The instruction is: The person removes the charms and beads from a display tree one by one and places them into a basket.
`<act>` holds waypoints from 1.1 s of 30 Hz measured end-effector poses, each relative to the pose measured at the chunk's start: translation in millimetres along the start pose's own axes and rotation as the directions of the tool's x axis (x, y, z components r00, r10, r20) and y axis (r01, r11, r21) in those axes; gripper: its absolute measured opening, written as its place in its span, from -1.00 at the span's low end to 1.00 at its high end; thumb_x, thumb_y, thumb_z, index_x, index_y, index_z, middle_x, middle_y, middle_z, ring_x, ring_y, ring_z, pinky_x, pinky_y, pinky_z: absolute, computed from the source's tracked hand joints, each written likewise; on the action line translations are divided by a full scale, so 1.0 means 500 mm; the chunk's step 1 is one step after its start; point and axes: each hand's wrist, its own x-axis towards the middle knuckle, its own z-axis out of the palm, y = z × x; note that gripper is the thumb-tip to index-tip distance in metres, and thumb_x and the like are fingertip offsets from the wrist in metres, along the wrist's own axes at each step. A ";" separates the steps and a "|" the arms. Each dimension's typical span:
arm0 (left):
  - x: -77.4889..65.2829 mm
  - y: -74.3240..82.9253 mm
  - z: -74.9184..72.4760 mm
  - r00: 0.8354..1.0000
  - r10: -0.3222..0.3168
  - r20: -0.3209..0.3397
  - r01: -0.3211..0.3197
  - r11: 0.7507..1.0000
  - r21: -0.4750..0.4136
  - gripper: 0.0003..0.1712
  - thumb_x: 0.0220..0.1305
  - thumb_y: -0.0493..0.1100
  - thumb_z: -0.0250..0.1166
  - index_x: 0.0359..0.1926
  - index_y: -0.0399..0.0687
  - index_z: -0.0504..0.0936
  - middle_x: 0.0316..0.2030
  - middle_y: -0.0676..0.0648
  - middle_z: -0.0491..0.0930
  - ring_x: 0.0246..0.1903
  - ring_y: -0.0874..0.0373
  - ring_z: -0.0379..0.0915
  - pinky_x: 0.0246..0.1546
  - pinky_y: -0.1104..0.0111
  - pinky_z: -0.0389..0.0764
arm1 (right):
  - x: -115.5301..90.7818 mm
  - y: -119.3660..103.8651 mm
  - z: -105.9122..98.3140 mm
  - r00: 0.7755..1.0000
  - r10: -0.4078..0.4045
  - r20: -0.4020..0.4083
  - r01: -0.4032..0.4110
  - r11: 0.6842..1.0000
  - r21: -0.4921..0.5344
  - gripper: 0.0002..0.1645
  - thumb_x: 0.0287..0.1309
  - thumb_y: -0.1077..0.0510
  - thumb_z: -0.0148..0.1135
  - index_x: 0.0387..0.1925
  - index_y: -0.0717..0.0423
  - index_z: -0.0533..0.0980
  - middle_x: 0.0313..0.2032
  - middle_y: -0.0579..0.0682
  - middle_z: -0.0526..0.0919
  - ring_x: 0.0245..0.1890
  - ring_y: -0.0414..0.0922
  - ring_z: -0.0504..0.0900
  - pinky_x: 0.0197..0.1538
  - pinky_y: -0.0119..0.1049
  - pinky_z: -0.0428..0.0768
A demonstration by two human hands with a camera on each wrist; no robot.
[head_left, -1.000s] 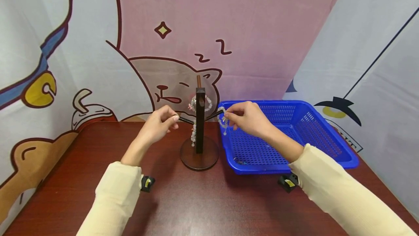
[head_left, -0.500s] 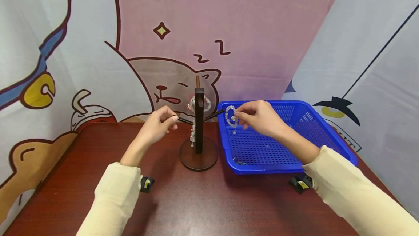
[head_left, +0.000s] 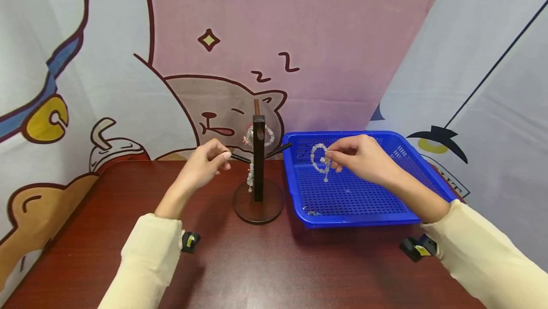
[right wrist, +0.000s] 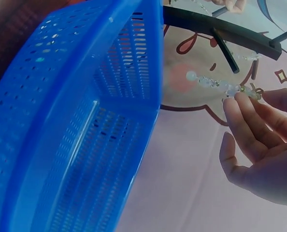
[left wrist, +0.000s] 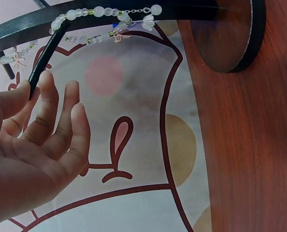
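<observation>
A dark wooden display stand (head_left: pixel 259 171) with side pegs rises from a round base. My left hand (head_left: pixel 204 165) pinches the tip of its left peg (left wrist: pixel 46 60) between thumb and forefinger. One clear beaded bracelet (left wrist: pixel 99 11) hangs on that peg, close to the post. Another beaded bracelet (head_left: pixel 269 135) with a pink charm hangs higher, behind the post. My right hand (head_left: pixel 359 156) pinches a clear beaded bracelet (head_left: pixel 314 159) with a dangling bead, holding it up over the blue basket (head_left: pixel 288 180). The right peg (right wrist: pixel 226 52) carries nothing.
The blue basket stands on the reddish-brown table (head_left: pixel 239 266), right of the stand. Small beaded pieces (head_left: pixel 313 212) lie in its near left corner. A cartoon-printed cloth (head_left: pixel 342 37) hangs behind the table.
My right hand has drawn the bracelet away from the right peg's tip, moving right over the basket. The left hand keeps its pinch on the left peg.
</observation>
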 end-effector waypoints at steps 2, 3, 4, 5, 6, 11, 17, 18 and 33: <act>0.001 0.000 0.000 1.000 -0.002 0.002 0.002 1.000 0.004 -0.89 0.33 -0.24 0.07 -0.23 -0.23 0.45 -0.50 -0.12 0.56 -0.42 0.10 0.50 -0.36 0.30 0.49 | -0.009 0.005 -0.005 1.000 -0.012 0.006 0.012 1.000 -0.002 -0.82 0.19 0.16 0.16 -0.36 0.20 0.61 -0.60 -0.08 0.59 -0.50 -0.10 0.59 -0.40 -0.33 0.46; 0.001 0.000 0.000 1.000 -0.004 0.003 0.004 1.000 0.006 -0.89 0.33 -0.24 0.07 -0.23 -0.22 0.45 -0.50 -0.11 0.56 -0.42 0.09 0.51 -0.36 0.29 0.49 | -0.013 0.009 -0.008 1.000 -0.022 0.009 0.022 1.000 -0.001 -0.82 0.19 0.17 0.16 -0.36 0.20 0.61 -0.59 -0.08 0.59 -0.50 -0.11 0.59 -0.40 -0.34 0.47; 0.001 0.000 0.000 1.000 -0.005 0.005 0.005 1.000 0.007 -0.89 0.33 -0.24 0.07 -0.23 -0.22 0.45 -0.50 -0.11 0.56 -0.42 0.09 0.51 -0.36 0.29 0.50 | -0.017 0.012 -0.010 0.999 -0.030 0.013 0.030 1.000 -0.001 -0.82 0.19 0.17 0.17 -0.36 0.20 0.61 -0.59 -0.09 0.59 -0.51 -0.13 0.59 -0.39 -0.35 0.47; 0.001 0.000 0.000 1.000 -0.005 0.005 0.005 1.000 0.007 -0.89 0.33 -0.24 0.07 -0.23 -0.22 0.45 -0.50 -0.11 0.56 -0.41 0.09 0.51 -0.36 0.29 0.50 | -0.022 0.016 -0.012 0.999 -0.035 0.019 0.035 0.999 0.001 -0.82 0.18 0.16 0.17 -0.36 0.20 0.62 -0.59 -0.09 0.59 -0.50 -0.13 0.59 -0.39 -0.35 0.48; 0.001 -0.001 0.000 1.000 -0.005 0.005 0.005 1.000 0.008 -0.89 0.33 -0.24 0.08 -0.23 -0.22 0.45 -0.50 -0.12 0.57 -0.42 0.09 0.51 -0.35 0.29 0.50 | -0.027 0.018 -0.014 0.999 -0.038 0.028 0.038 0.999 0.003 -0.82 0.19 0.16 0.17 -0.34 0.20 0.62 -0.58 -0.10 0.59 -0.50 -0.15 0.58 -0.39 -0.36 0.48; 0.000 -0.001 -0.001 1.000 -0.001 0.000 0.001 1.000 0.004 -0.89 0.32 -0.24 0.08 -0.24 -0.25 0.45 -0.49 -0.14 0.57 -0.43 0.10 0.50 -0.35 0.28 0.50 | -0.049 0.036 -0.019 0.997 -0.031 0.069 0.031 1.000 0.000 -0.82 0.19 0.15 0.16 -0.30 0.18 0.62 -0.56 -0.13 0.59 -0.49 -0.17 0.56 -0.40 -0.37 0.46; 0.000 -0.001 -0.001 1.000 -0.004 0.002 0.004 1.000 0.001 -0.88 0.32 -0.25 0.08 -0.24 -0.25 0.45 -0.49 -0.14 0.57 -0.43 0.10 0.50 -0.35 0.27 0.50 | -0.069 0.061 -0.011 0.995 -0.027 0.101 0.026 1.000 0.017 -0.83 0.18 0.20 0.17 -0.29 0.21 0.61 -0.53 -0.13 0.60 -0.49 -0.20 0.56 -0.41 -0.37 0.49; 0.000 -0.001 -0.001 1.000 -0.005 0.002 0.005 1.000 0.001 -0.88 0.32 -0.24 0.08 -0.24 -0.25 0.45 -0.49 -0.14 0.57 -0.43 0.10 0.50 -0.34 0.28 0.50 | -0.072 0.065 -0.009 0.994 -0.026 0.106 0.025 1.000 0.020 -0.84 0.18 0.21 0.17 -0.29 0.21 0.61 -0.51 -0.12 0.61 -0.49 -0.21 0.56 -0.42 -0.37 0.49; 0.001 -0.003 0.000 1.000 0.008 -0.003 -0.008 1.000 -0.018 -0.88 0.32 -0.25 0.09 -0.24 -0.26 0.44 -0.50 -0.15 0.57 -0.44 0.12 0.50 -0.34 0.24 0.51 | -0.095 0.109 0.027 0.987 -0.036 0.157 0.030 0.999 0.039 -0.88 0.13 0.25 0.19 -0.34 0.20 0.62 -0.44 -0.07 0.65 -0.46 -0.24 0.58 -0.42 -0.35 0.53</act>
